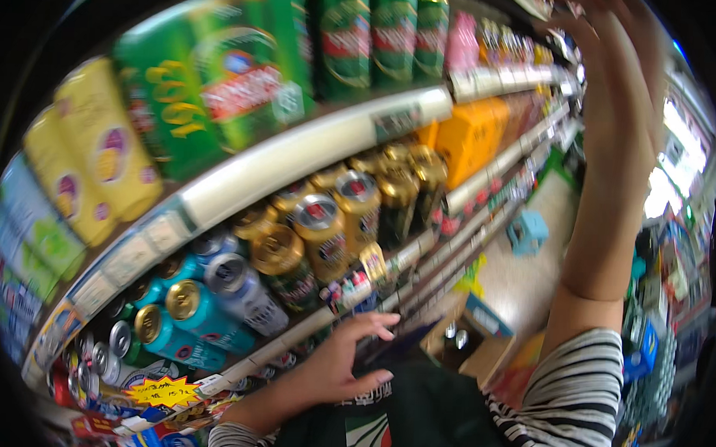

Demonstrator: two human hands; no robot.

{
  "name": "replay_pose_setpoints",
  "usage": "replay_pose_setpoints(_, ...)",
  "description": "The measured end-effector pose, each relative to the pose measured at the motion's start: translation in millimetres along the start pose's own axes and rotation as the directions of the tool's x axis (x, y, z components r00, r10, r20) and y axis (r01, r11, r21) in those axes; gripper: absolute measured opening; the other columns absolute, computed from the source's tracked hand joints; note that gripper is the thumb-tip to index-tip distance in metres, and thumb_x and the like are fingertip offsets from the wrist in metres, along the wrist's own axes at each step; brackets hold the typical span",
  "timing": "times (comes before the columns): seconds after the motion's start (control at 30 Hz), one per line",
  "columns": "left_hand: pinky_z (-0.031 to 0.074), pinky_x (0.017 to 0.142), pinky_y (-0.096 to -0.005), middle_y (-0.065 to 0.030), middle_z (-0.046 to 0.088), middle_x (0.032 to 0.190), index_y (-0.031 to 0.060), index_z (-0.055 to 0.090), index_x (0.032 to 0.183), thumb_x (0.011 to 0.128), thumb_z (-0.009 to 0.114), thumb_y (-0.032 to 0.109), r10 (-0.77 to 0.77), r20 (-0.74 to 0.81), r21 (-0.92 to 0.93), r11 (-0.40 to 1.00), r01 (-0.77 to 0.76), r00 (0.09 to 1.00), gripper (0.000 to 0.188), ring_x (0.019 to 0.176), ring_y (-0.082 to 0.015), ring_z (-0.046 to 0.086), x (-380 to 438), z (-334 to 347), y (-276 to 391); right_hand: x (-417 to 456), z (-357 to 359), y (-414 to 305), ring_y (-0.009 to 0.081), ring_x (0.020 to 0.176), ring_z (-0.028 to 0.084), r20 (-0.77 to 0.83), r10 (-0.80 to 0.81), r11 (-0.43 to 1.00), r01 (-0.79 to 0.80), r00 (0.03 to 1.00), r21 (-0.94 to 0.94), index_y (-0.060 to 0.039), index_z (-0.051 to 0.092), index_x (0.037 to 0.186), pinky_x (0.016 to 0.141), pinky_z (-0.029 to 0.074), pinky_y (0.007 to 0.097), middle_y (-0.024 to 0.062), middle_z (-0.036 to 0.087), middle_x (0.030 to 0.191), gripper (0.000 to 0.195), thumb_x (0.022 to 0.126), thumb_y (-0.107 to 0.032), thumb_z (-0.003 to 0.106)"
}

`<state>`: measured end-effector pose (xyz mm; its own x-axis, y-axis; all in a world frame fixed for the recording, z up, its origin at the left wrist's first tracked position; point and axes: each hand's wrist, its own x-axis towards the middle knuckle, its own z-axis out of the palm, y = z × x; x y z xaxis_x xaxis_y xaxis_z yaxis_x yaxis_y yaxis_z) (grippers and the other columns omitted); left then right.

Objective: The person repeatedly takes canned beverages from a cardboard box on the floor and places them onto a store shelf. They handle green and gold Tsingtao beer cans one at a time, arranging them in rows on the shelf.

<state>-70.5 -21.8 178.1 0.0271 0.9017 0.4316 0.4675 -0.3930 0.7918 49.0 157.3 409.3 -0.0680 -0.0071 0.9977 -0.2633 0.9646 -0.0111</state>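
My left hand (356, 350) is held in front of the dark apron (414, 403), thumb and fingers apart, with nothing in it. It is close to the front edge of a shelf carrying beverage cans: gold ones (321, 237), a silver-blue one (246, 290) and turquoise ones (192, 318). My right arm reaches up along the right side of the view. The right hand (610, 31) is at the top edge, blurred and partly cut off, near the far end of the upper shelf. Whether it holds anything cannot be seen.
Above the cans, a white shelf edge (313, 154) bears a green beer multipack (215, 76), green cans (343, 43) and yellow cans (103, 143). Below are an open cardboard box (469, 351) with bottles or cans inside and a light-blue stool (527, 232) on the aisle floor (510, 282).
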Motion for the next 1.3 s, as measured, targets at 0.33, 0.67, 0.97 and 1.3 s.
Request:
replay_pose_setpoints(0.33,0.039,0.09,-0.0323,-0.0128,0.055,0.108,0.0006,0.037,0.124,0.084,0.053,0.009,-0.414,0.023,-0.242,0.881,0.407,0.91,0.044,0.094,-0.0184,0.053,-4.9,49.4,-101.1,-422.1,-175.3,67.1,0.0081,0.072,0.052,0.418,0.896,0.007,-0.939,-0.147,-0.343,-0.002,0.057,0.103,0.065,0.045,0.0235,0.0033,0.056,0.08,0.022,0.089,-0.018,0.055)
replay_pose_setpoints(0.67,0.042,0.087,-0.0328,-0.0139,0.056,0.105,-0.0004,0.039,0.123,0.078,0.055,0.0,-0.64,0.01,-0.086,0.765,0.638,0.769,0.047,0.093,-0.0191,0.055,18.8,100.5,-132.0,-674.1,-179.0,77.6,0.0402,0.115,0.042,-0.054,0.836,-0.332,-0.426,-0.546,-0.842,-0.0041,0.035,0.129,0.093,0.042,0.0426,0.0242,0.037,0.127,0.079,0.065,-0.025,0.077)
replay_pose_setpoints(0.97,0.039,0.089,-0.0325,-0.0145,0.057,0.105,-0.0025,0.04,0.121,0.085,0.052,0.007,-0.767,-0.121,0.062,0.627,0.777,0.629,0.039,0.095,-0.0194,0.054,15.1,116.4,-119.1,-752.3,-165.4,108.0,0.0407,0.117,0.041,-0.099,0.752,-0.353,-0.271,-0.652,-0.896,-0.0171,0.032,0.13,0.096,0.04,0.0419,0.0234,0.026,0.136,0.056,0.08,-0.015,0.059)
replay_pose_setpoints(1.3,0.041,0.09,-0.0328,-0.0132,0.056,0.105,-0.002,0.045,0.117,0.084,0.051,0.001,-0.815,-0.125,-0.108,0.578,0.809,0.566,0.034,0.097,-0.0191,0.054,8.7,132.3,-112.4,-763.8,-147.0,85.5,0.0298,0.109,0.055,0.13,0.714,0.201,0.023,-0.688,-0.979,-0.0151,0.031,0.135,0.097,0.031,0.0501,0.0174,0.046,0.128,0.093,0.057,-0.03,0.082)
